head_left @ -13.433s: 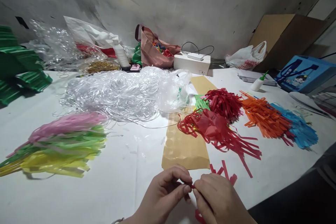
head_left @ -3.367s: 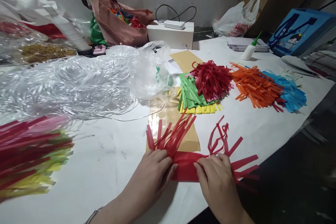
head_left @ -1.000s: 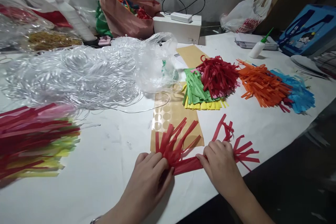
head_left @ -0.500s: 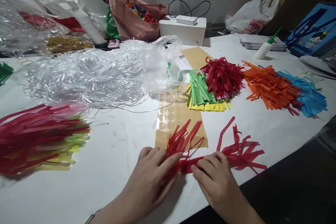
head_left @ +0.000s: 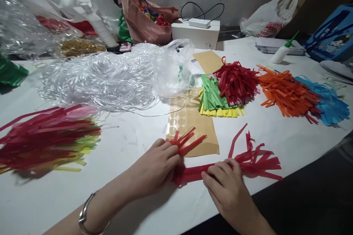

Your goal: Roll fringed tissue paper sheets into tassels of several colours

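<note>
A red tissue-paper tassel (head_left: 194, 172) lies across the near part of the table, its flat band between my hands and cut strips fanning out at both ends. My left hand (head_left: 162, 161) is closed on its left end, with strips poking out past the fingers; a silver bangle circles that wrist. My right hand (head_left: 227, 181) presses on the band's right side with bent fingers, the fringe spreading beyond it. Just behind my left hand is a tan sheet with clear round stickers (head_left: 190, 128), partly covered by the strips.
Red, pink and yellow fringe (head_left: 52, 139) lies at left. Behind is a heap of white cord (head_left: 110, 77). To the right are green fringe (head_left: 212, 93), a dark red tassel (head_left: 238, 82), orange fringe (head_left: 289, 93), blue fringe (head_left: 328, 102) and a glue bottle (head_left: 281, 54).
My left hand has slid left and slightly up with the strips in it, baring more of the red band. My right hand stays nearly in place. The view has shifted slightly.
</note>
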Motion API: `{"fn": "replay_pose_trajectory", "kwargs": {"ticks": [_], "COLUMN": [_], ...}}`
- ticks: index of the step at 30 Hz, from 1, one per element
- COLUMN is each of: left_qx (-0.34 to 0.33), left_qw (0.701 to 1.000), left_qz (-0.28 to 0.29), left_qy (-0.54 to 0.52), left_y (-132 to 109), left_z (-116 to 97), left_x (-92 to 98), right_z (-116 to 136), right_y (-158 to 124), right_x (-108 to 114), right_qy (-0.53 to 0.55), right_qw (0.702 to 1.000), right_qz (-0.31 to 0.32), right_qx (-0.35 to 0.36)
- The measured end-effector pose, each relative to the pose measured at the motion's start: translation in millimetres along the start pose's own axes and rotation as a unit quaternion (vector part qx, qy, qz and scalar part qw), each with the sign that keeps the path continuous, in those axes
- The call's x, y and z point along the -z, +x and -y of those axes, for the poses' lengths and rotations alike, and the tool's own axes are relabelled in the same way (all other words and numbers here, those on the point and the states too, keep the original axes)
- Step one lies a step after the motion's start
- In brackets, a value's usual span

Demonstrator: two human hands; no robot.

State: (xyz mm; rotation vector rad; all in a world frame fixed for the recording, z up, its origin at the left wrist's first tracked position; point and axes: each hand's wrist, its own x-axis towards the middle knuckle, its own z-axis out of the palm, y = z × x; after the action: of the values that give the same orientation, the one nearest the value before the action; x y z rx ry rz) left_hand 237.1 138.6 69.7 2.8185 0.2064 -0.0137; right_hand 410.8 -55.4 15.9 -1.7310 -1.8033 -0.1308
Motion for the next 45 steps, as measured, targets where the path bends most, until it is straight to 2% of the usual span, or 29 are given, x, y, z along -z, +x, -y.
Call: {"fn": "replay_pose_trajectory", "kwargs": {"ticks": [5,7,10,12,15,17,20,24,29,34,39,45], "left_qx": [0.038,0.067,0.095,0.061,-0.027,-0.055,-0.068,-0.074,-0.026,0.044,0.102,0.139], "left_qw": [0.998,0.993,0.977,0.976,0.986,0.986,0.983,0.981,0.980,0.975,0.978,0.978], "left_qz": [-0.030,-0.073,-0.173,-0.197,-0.150,-0.127,-0.127,-0.159,-0.199,-0.208,-0.167,-0.146], "left_qy": [0.045,0.067,0.083,0.071,0.067,0.098,0.117,0.086,0.003,-0.071,-0.073,-0.060], "left_y": [-24.8,-35.6,-42.7,-37.6,-19.9,-8.3,0.1,-3.7,-12.2,-14.1,-8.3,-3.7], "left_z": [18.0,20.5,4.1,-18.4,-49.1,-57.3,-53.0,-43.5,-40.9,-42.6,-48.9,-49.8], "left_x": [3.1,6.1,9.1,5.7,-10.7,-25.2,-41.5,-47.2,-49.4,-47.5,-38.7,-41.2], "right_z": [0.7,1.3,1.5,1.3,1.3,1.8,3.3,3.6,-4.6,-14.3,-13.6,-11.0], "right_y": [1.5,1.6,-0.3,-2.4,-3.5,-1.5,3.5,5.1,1.3,6.3,13.1,16.9], "right_x": [0.7,1.5,1.0,-0.5,-2.0,-1.3,2.6,7.5,11.8,18.1,17.2,11.9], "right_qy": [0.001,-0.002,-0.011,-0.018,-0.032,-0.041,-0.029,-0.001,-0.057,-0.020,-0.012,-0.044], "right_qw": [1.000,1.000,1.000,1.000,0.999,0.999,1.000,1.000,0.998,0.998,0.993,0.989], "right_qz": [-0.014,-0.018,-0.026,-0.019,0.015,0.022,0.008,0.025,0.035,0.008,0.034,0.017], "right_qx": [0.000,0.000,0.004,0.010,0.015,0.015,0.008,-0.010,-0.019,-0.059,-0.114,-0.142]}}
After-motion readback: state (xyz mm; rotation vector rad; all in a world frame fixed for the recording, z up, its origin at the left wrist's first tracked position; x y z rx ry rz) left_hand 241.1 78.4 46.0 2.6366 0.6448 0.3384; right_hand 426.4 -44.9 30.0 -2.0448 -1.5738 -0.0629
